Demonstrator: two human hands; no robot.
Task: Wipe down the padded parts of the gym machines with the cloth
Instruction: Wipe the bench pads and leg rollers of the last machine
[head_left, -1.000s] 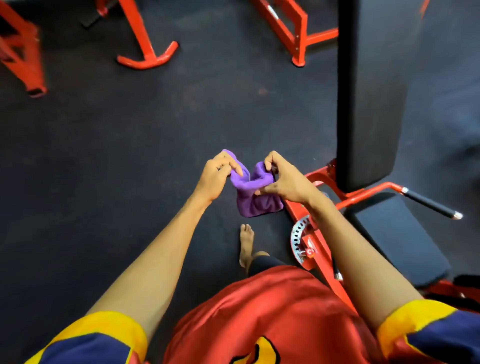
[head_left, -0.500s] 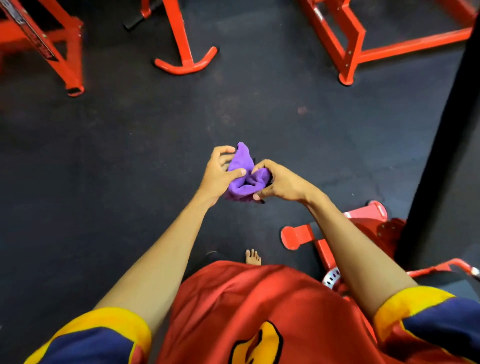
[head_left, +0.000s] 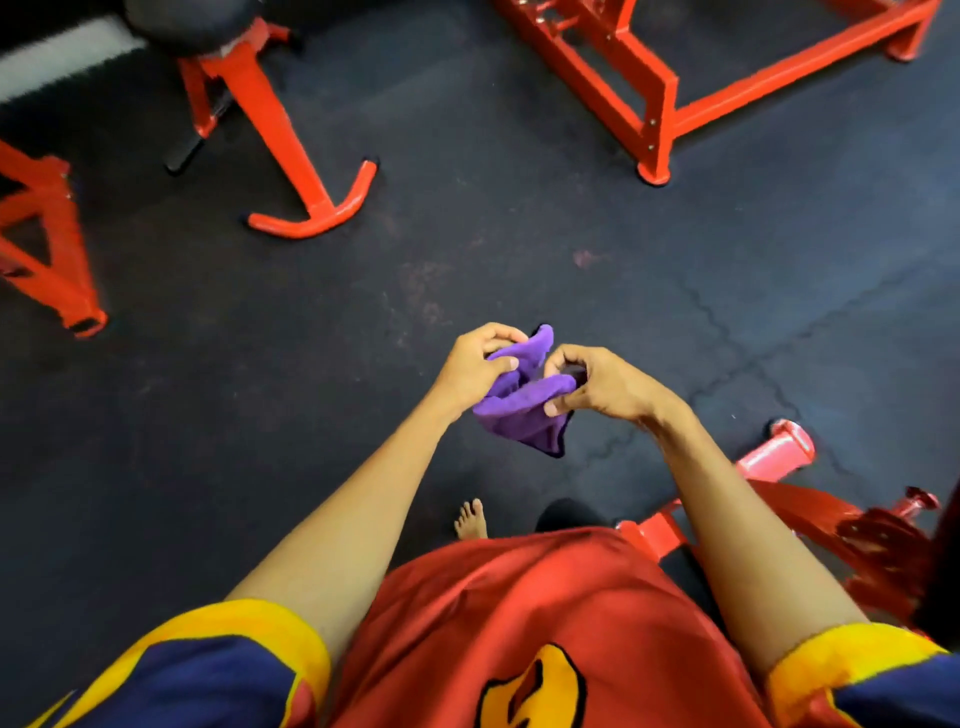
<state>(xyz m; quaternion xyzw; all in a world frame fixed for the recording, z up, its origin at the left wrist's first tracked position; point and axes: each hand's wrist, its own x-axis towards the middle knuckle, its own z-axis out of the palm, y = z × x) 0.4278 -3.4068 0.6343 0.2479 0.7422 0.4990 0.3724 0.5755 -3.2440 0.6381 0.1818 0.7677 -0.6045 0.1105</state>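
Dark rubber flooring (head_left: 467, 234), laid in interlocking tiles, is seen beneath everything. Above it, in mid-air, the purple cloth (head_left: 519, 410) is held bunched between both hands. The left hand (head_left: 470, 371) is curled round the cloth's left side, with the thumb pressed across a fold. The right hand (head_left: 605, 384) is closed on the right side, just beside the left hand, and the fabric is pinched between thumb and fingers. One loose corner of the cloth is left hanging below the hands, and another tip is pushed up between them. Well beyond the left hand, a curved-foot red stand (head_left: 311, 208) is set on the floor. Further out to that hand's left, a second red frame (head_left: 57, 270) is partly cut off by the edge. Well beyond the right hand, a red rectangular frame (head_left: 660, 104) is placed. Near the right forearm, a red machine base (head_left: 779, 452) is seen. A bare foot (head_left: 471, 519) is planted below the hands, at the hem of a red shirt (head_left: 519, 623).
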